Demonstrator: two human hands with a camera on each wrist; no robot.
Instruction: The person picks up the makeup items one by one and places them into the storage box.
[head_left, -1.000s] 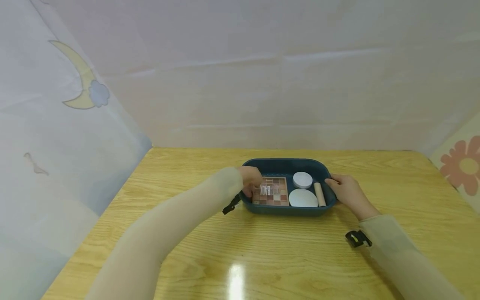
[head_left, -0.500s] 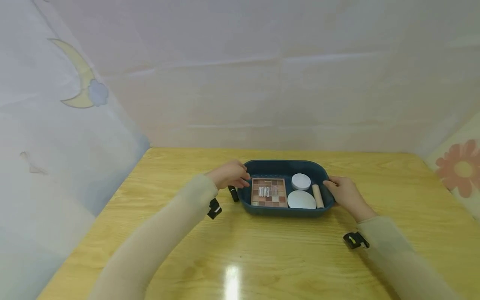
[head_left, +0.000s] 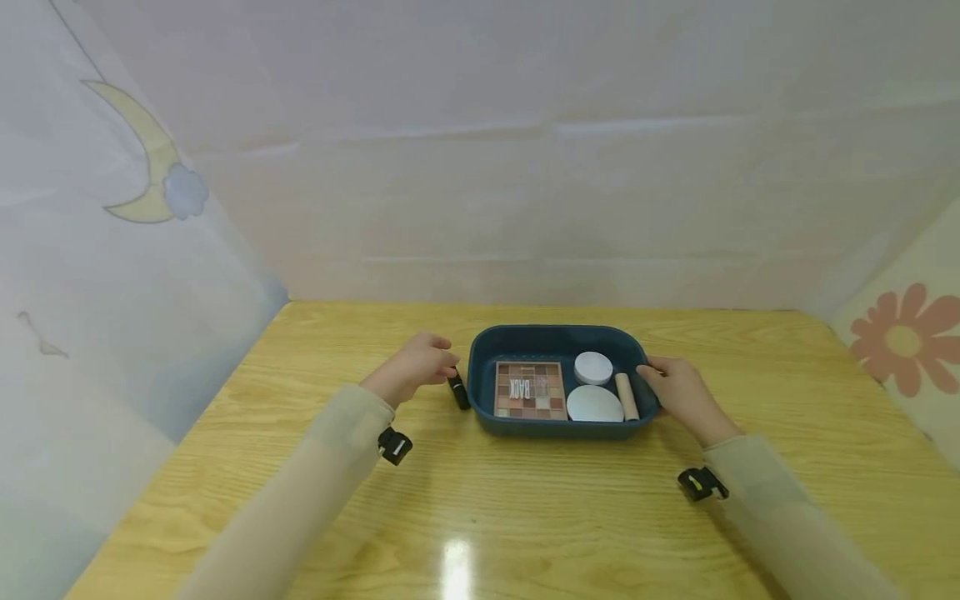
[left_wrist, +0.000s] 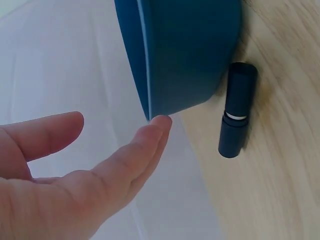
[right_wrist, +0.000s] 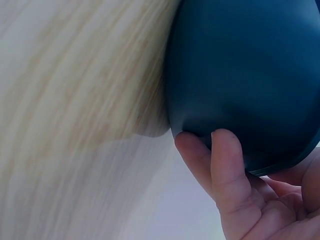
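Observation:
A dark blue oval bin [head_left: 558,429] stands on the table. At its right end my right hand [head_left: 678,393] grips the rim, thumb on one side and fingers against the outer wall [right_wrist: 240,65] in the right wrist view. My left hand [head_left: 416,365] is off the bin's left end, fingers extended and thumb apart, holding nothing. Just beneath its fingertips lies a black lipstick [head_left: 458,390] on the table, beside the bin. The left wrist view shows the lipstick [left_wrist: 238,107] with a thin silver band around it.
Inside the bin lie an eyeshadow palette [head_left: 530,392], a small round white jar [head_left: 593,367], a larger white disc [head_left: 595,405] and a beige tube [head_left: 626,397]. The wooden table [head_left: 525,517] meets a pale cloth backdrop [head_left: 480,200] behind.
My left hand has come out of the bin and moved left over the lipstick, which was hidden at first. The right hand keeps its grip on the bin.

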